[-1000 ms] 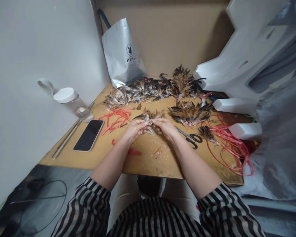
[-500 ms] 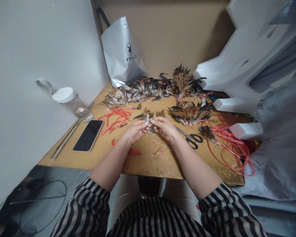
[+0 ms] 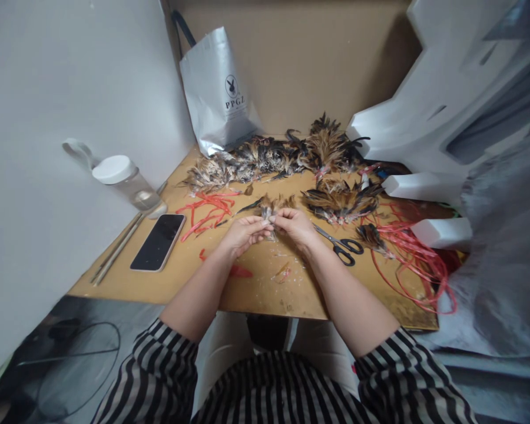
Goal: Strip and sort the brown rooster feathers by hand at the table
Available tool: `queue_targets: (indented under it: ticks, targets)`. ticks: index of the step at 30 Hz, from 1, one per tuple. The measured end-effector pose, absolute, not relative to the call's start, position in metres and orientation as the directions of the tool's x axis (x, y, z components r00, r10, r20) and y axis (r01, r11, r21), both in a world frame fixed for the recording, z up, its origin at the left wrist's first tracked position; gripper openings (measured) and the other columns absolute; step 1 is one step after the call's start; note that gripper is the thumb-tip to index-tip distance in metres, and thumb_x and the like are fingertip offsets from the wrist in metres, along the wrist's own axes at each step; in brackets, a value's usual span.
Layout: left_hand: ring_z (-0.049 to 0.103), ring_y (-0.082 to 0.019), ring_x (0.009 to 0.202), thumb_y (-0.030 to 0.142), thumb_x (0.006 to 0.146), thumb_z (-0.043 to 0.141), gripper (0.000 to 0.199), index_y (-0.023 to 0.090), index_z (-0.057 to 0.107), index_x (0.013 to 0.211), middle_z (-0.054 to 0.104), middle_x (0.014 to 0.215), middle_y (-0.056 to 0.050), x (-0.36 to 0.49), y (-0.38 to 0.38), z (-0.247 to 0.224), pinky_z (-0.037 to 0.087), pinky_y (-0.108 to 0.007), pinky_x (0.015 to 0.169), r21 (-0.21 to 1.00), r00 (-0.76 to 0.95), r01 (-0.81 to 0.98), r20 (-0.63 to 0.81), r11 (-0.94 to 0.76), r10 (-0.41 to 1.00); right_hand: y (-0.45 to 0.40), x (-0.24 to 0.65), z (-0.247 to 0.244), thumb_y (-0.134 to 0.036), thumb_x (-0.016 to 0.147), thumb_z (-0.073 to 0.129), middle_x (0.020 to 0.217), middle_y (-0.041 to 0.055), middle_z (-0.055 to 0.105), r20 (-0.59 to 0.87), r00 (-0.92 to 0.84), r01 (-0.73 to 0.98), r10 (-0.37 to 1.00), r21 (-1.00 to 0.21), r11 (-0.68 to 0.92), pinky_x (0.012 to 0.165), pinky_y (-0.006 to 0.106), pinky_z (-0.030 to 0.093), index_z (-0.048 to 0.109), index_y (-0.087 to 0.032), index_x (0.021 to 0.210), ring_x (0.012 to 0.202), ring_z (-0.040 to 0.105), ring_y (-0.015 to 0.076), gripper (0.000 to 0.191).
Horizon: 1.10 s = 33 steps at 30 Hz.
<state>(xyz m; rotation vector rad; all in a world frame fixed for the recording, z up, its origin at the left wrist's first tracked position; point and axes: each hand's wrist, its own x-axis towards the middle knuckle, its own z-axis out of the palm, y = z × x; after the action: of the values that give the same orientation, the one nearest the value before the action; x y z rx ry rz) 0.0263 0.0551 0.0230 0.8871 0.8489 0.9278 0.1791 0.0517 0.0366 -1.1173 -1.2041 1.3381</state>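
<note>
My left hand (image 3: 248, 234) and my right hand (image 3: 294, 227) meet over the middle of the table (image 3: 265, 294), fingertips nearly touching. Between them is a small bunch of brown feathers (image 3: 274, 204), its tips fanning out away from me. Thumb and fingers of both hands pinch its pale quill end, though the exact grip is partly hidden. Black-handled scissors (image 3: 345, 250) lie just right of my right hand. Red plastic strips (image 3: 209, 211) are scattered to the left of the hands, and a brown and black feather pile (image 3: 340, 201) is beyond them on the right.
A long heap of feathers (image 3: 251, 162) lines the back, before a silver bag (image 3: 216, 94). On the left are a phone (image 3: 158, 242), a lidded bottle (image 3: 130, 185) and thin sticks (image 3: 117, 252). Tangled red strings (image 3: 417, 265) and white foam (image 3: 439, 234) occupy the right.
Both hands stay at the same spot with small finger shifts on the feathers. The feather tips now fan a little differently, with a dark feather showing at the left.
</note>
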Motion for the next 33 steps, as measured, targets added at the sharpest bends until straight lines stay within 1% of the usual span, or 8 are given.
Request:
queue_targets:
  ticks: [10, 13, 16, 18, 23, 27, 30, 33]
  targets:
    - [0.056, -0.005, 0.051, 0.018, 0.063, 0.072, 0.015, 0.009, 0.064, 0.072, 0.066, 0.068, -0.005, 0.026, 0.056, 0.022, 0.041, -0.012, 0.046, 0.934, 0.34, -0.228, -0.187, 0.274, 0.922, 0.054, 0.182, 0.034, -0.041, 0.06, 0.065, 0.052, -0.0026, 0.052, 0.022, -0.114, 0.047, 0.993, -0.999, 0.028, 0.049, 0.021, 0.031, 0.06, -0.014, 0.067, 0.047, 0.039, 0.0069, 0.029]
    - [0.056, -0.005, 0.05, 0.018, 0.064, 0.071, 0.014, 0.009, 0.063, 0.071, 0.065, 0.065, -0.005, 0.024, 0.059, 0.023, 0.041, -0.012, 0.045, 0.925, 0.306, -0.279, -0.168, 0.257, 0.937, 0.061, 0.192, 0.029, -0.04, 0.063, 0.061, 0.055, -0.0008, 0.056, 0.046, -0.099, 0.254, 0.994, -0.965, 0.07, 0.05, 0.022, 0.033, 0.064, -0.013, 0.07, 0.048, 0.041, 0.0079, 0.027]
    - [0.057, -0.005, 0.051, 0.015, 0.066, 0.069, 0.012, 0.009, 0.06, 0.071, 0.065, 0.066, -0.005, 0.022, 0.061, 0.023, 0.041, -0.012, 0.045, 0.896, 0.254, -0.357, -0.178, 0.264, 0.951, 0.065, 0.202, 0.028, -0.031, 0.063, 0.06, 0.055, 0.0007, 0.057, 0.093, -0.101, 0.622, 0.99, -0.771, 0.136, 0.051, 0.022, 0.032, 0.063, -0.015, 0.06, 0.051, 0.045, 0.0097, 0.017]
    - [0.058, -0.006, 0.052, 0.013, 0.067, 0.068, 0.011, 0.009, 0.059, 0.072, 0.066, 0.068, -0.005, 0.022, 0.062, 0.023, 0.042, -0.012, 0.045, 0.879, 0.24, -0.391, -0.191, 0.275, 0.952, 0.064, 0.203, 0.031, -0.026, 0.062, 0.06, 0.057, 0.0031, 0.06, 0.07, -0.109, 0.779, 0.992, -0.614, 0.129, 0.053, 0.024, 0.032, 0.064, -0.017, 0.059, 0.055, 0.049, 0.0124, 0.01]
    - [0.059, -0.006, 0.055, 0.011, 0.068, 0.066, 0.009, 0.009, 0.059, 0.074, 0.066, 0.07, -0.005, 0.022, 0.062, 0.023, 0.042, -0.012, 0.045, 0.864, 0.249, -0.413, -0.196, 0.287, 0.949, 0.058, 0.19, 0.042, -0.02, 0.062, 0.061, 0.069, 0.0096, 0.064, -0.009, -0.078, 0.903, 0.997, -0.425, 0.067, 0.061, 0.028, 0.036, 0.068, -0.02, 0.066, 0.069, 0.057, 0.0207, 0.008]
    - [0.061, -0.008, 0.058, 0.012, 0.068, 0.067, 0.011, 0.009, 0.059, 0.074, 0.067, 0.073, -0.006, 0.021, 0.062, 0.022, 0.043, -0.013, 0.047, 0.856, 0.268, -0.415, -0.207, 0.307, 0.941, 0.061, 0.19, 0.035, -0.018, 0.062, 0.057, 0.065, 0.0085, 0.064, 0.021, -0.121, 0.873, 0.992, -0.474, 0.117, 0.058, 0.028, 0.036, 0.067, -0.018, 0.063, 0.063, 0.056, 0.0188, 0.01]
    - [0.061, -0.007, 0.057, 0.012, 0.068, 0.067, 0.011, 0.009, 0.059, 0.074, 0.067, 0.073, -0.006, 0.021, 0.062, 0.022, 0.043, -0.013, 0.047, 0.854, 0.271, -0.419, -0.205, 0.308, 0.94, 0.064, 0.196, 0.026, -0.02, 0.06, 0.055, 0.055, 0.0037, 0.059, 0.043, -0.143, 0.764, 0.989, -0.63, 0.138, 0.051, 0.024, 0.034, 0.063, -0.017, 0.056, 0.053, 0.05, 0.0134, 0.009]
    - [0.061, -0.007, 0.057, 0.012, 0.069, 0.066, 0.009, 0.009, 0.059, 0.074, 0.067, 0.073, -0.006, 0.022, 0.063, 0.022, 0.043, -0.012, 0.047, 0.856, 0.27, -0.417, -0.204, 0.306, 0.941, 0.064, 0.203, 0.024, -0.023, 0.058, 0.056, 0.047, -0.0012, 0.052, -0.013, -0.087, 0.569, 0.996, -0.821, 0.039, 0.043, 0.021, 0.029, 0.06, -0.015, 0.057, 0.043, 0.041, 0.0088, 0.009]
